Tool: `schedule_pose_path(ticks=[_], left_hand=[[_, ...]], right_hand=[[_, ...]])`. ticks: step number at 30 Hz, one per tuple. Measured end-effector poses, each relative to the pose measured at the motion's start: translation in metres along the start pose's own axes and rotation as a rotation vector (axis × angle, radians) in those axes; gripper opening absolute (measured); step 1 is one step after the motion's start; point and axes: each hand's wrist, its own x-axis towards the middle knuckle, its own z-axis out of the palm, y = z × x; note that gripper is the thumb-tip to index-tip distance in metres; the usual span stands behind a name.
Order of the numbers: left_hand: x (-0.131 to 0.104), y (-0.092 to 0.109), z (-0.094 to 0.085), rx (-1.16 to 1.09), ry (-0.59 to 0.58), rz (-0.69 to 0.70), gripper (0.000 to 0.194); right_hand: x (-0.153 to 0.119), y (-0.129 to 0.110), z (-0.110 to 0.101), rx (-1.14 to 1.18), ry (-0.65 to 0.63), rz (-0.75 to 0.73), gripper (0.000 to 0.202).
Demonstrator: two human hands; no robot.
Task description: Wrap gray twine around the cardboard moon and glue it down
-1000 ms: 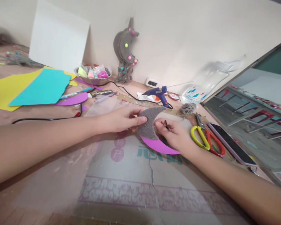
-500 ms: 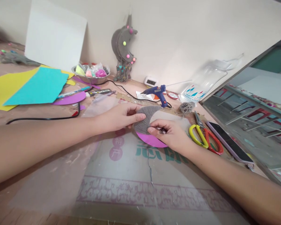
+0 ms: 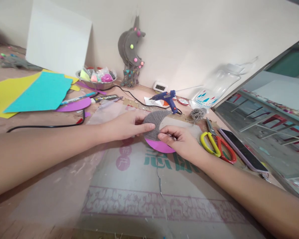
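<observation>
Below a pale wall (image 3: pixel 179 46), a pinkish counter (image 3: pixel 45 120), overlaid by a clear, printed plastic sheet (image 3: pixel 127 202). Against the wall, a grey moon ornament (image 3: pixel 128 54). On the right, scissors (image 3: pixel 217 147); farther back, a blue glue gun (image 3: pixel 166 97). Over the sheet's far part, held in the left hand (image 3: pixel 126 126), thumb in front and fingers behind, a purple crescent (image 3: pixel 159 145). Probably well past halfway: upper part wrapped in grey cord (image 3: pixel 153 116), purple lower part yet uncovered, tip hidden by the right hand (image 3: pixel 178 139). Beyond, a loose ball of yarn (image 3: pixel 198 114). At the crescent's inner edge, right grip pinched closed on a small dark thing (image 3: pixel 173 137), too small to identify
</observation>
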Motion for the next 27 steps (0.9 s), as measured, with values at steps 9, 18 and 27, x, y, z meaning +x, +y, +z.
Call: schedule_pose_path(ticks=[9,18,27], left_hand=[[-0.002,0.0,0.005,0.138,0.062,-0.013,0.036],[0.001,-0.003,0.002,0.01,0.014,0.003,0.023],[0.001,-0.005,0.002,-0.047,0.0,0.038,0.021]], right_hand=[[0.0,0.004,0.001,-0.055,0.066,0.007,0.025],[-0.003,0.009,-0.003,0.079,-0.011,-0.056,0.032],[-0.001,0.008,-0.001,0.033,0.017,-0.029,0.021]])
